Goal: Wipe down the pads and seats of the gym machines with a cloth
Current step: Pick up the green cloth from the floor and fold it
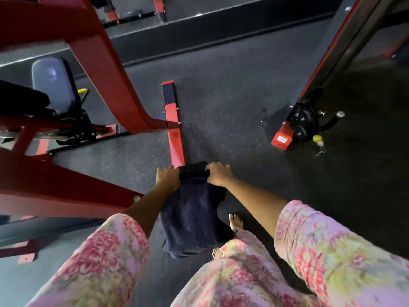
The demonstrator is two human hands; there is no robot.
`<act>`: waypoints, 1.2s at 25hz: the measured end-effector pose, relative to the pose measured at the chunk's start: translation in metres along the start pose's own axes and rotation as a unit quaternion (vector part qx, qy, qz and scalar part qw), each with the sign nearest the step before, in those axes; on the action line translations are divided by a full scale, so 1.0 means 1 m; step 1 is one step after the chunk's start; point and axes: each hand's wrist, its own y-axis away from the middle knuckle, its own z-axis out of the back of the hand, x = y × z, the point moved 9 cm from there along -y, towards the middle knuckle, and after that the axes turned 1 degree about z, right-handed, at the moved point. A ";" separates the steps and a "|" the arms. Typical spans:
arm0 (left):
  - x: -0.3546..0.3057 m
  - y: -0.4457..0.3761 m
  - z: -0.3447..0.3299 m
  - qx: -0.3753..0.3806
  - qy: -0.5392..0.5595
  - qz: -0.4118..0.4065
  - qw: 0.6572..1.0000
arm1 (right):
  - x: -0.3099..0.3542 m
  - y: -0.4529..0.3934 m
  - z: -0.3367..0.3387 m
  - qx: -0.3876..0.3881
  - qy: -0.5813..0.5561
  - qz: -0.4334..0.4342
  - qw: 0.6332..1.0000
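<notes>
A dark navy cloth (191, 216) hangs in front of me, stretched between both hands at its top edge. My left hand (167, 177) grips the cloth's left top corner and my right hand (218, 173) grips the right top corner. The cloth droops down toward my bare feet (235, 221). To the left stands a red gym machine (95, 54) with a grey seat pad (52, 78) and a black pad (22, 99) beside it. Neither hand touches the machine.
A red floor bar (174, 129) of the machine runs along the dark rubber floor just beyond my hands. A second red and black machine base (296, 127) with a yellow pin stands at the right. Speckled floor lies open between the two.
</notes>
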 end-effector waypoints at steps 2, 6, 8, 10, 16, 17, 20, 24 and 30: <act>0.005 0.009 0.013 -0.047 0.014 0.003 0.999 | 0.002 0.013 0.006 -0.027 -0.001 0.001 1.000; -0.001 0.042 0.043 -0.106 0.201 -0.022 0.974 | -0.003 0.042 0.016 -0.057 -0.090 -0.025 0.994; -0.016 0.067 0.063 -0.126 0.313 -0.085 0.938 | -0.005 0.057 0.018 -0.062 -0.197 -0.065 0.976; -0.032 0.092 0.080 -0.134 0.370 -0.149 0.907 | -0.002 0.075 0.024 -0.081 -0.303 -0.103 0.944; -0.056 0.146 0.097 -0.094 0.376 -0.156 0.908 | 0.008 0.139 0.053 -0.141 -0.466 -0.125 0.864; -0.060 0.159 0.103 -0.100 0.379 -0.147 0.908 | 0.009 0.154 0.057 -0.150 -0.489 -0.122 0.850; -0.081 0.203 0.115 -0.117 0.290 -0.137 0.940 | 0.011 0.205 0.064 -0.172 -0.565 -0.109 0.800; -0.120 0.261 0.129 -0.196 0.221 -0.133 0.946 | 0.000 0.258 0.071 -0.183 -0.640 -0.064 0.744; -0.160 0.338 0.152 -0.276 0.219 -0.230 0.907 | -0.036 0.355 0.130 -0.299 -0.059 -0.069 0.950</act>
